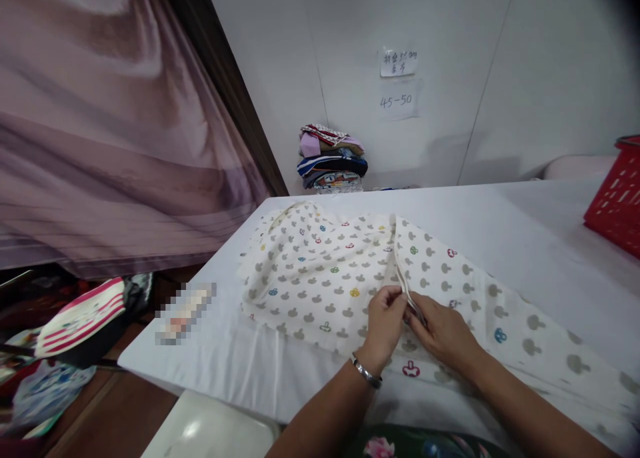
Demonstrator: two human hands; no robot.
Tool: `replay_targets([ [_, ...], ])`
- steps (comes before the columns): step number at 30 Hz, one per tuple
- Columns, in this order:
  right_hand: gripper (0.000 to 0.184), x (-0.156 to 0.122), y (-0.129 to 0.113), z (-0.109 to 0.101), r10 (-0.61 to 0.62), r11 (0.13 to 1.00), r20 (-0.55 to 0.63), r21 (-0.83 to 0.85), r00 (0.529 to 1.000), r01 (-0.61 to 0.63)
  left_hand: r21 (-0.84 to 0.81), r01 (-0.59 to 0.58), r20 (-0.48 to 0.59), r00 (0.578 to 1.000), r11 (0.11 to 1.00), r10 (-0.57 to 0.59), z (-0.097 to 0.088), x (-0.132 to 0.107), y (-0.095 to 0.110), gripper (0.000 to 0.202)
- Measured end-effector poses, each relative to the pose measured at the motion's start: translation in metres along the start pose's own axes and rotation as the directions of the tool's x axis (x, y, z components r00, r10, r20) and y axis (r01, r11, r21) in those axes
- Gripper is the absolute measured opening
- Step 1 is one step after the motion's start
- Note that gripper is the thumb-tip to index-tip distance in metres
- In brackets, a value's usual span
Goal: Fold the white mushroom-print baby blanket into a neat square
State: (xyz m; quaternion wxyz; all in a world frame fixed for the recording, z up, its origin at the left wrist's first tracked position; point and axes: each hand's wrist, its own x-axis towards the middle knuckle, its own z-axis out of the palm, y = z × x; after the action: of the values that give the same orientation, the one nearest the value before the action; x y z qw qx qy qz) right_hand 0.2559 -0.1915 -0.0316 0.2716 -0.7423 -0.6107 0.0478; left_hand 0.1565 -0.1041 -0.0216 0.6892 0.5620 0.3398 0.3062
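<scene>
Mushroom-print cloth (320,271) lies from centre to lower right of the frame; we judge it light and limp, best held where our left hand (384,321) and right hand (444,328) pinch its edge.

I'm counting two hands — one left hand (386,321), one right hand (445,328) — and they are both pinching one printed cloth (313,285). One bracelet (367,372) is circling a wrist. One white table (233,368) is bearing one blurred-out item (186,313), and one red basket (619,198) is showing. Two paper notes (399,63) are hanging up. One pile of folded fabrics (333,165) is standing, its layers defying my count, and one pink curtain (115,138) is draping.
</scene>
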Motion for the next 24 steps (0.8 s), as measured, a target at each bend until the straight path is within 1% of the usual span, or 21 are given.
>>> replay_targets([
  [3,0.031,0.0,0.0,0.0,0.002,1.0,-0.013,-0.025,1.0,-0.002,-0.002,-0.029,0.026,0.999,1.0,0.029,0.0,-0.001,-0.001,0.017],
  [7,0.029,0.002,0.003,-0.005,0.011,1.0,-0.041,-0.02,0.999,-0.012,-0.031,0.001,0.072,0.997,1.0,0.002,0.002,-0.001,0.001,0.02],
  [9,0.028,0.003,0.009,-0.012,0.022,1.0,-0.097,0.007,0.995,-0.021,-0.001,0.011,0.071,0.997,1.0,-0.01,0.003,0.0,0.001,0.02],
  [11,0.028,0.005,0.016,-0.024,0.056,0.997,-0.166,0.068,0.985,-0.045,0.041,0.023,0.054,0.998,0.999,-0.026,0.003,0.002,0.0,0.019],
  [13,0.028,0.004,0.026,-0.039,0.136,0.983,-0.219,0.15,0.966,-0.105,0.081,0.031,0.046,0.998,0.996,-0.035,0.002,0.007,-0.003,0.017],
  [15,0.029,0.003,0.037,-0.057,0.248,0.955,-0.25,0.227,0.936,-0.192,0.117,0.016,0.067,0.997,0.993,-0.024,0.001,0.013,-0.006,0.016],
  [17,0.03,0.0,0.048,-0.077,0.339,0.925,-0.274,0.27,0.9,-0.266,0.173,-0.04,0.096,0.995,0.984,0.023,0.0,0.023,-0.008,0.017],
  [18,0.031,-0.002,0.053,-0.087,0.365,0.916,-0.287,0.278,0.886,-0.288,0.212,-0.08,0.104,0.993,0.974,0.059,0.001,0.029,-0.008,0.017],
  [21,0.035,-0.005,0.068,-0.122,0.378,0.917,-0.341,0.268,0.86,-0.297,0.344,-0.224,0.127,0.973,0.912,0.192,0.004,0.05,-0.004,0.017],
  [23,0.04,-0.007,0.078,-0.146,0.358,0.928,-0.376,0.244,0.854,-0.282,0.404,-0.328,0.169,0.944,0.854,0.282,0.008,0.065,0.001,0.018],
  [24,0.043,-0.008,0.082,-0.158,0.347,0.934,-0.388,0.224,0.854,-0.278,0.426,-0.388,0.199,0.922,0.817,0.333,0.011,0.074,0.004,0.019],
])
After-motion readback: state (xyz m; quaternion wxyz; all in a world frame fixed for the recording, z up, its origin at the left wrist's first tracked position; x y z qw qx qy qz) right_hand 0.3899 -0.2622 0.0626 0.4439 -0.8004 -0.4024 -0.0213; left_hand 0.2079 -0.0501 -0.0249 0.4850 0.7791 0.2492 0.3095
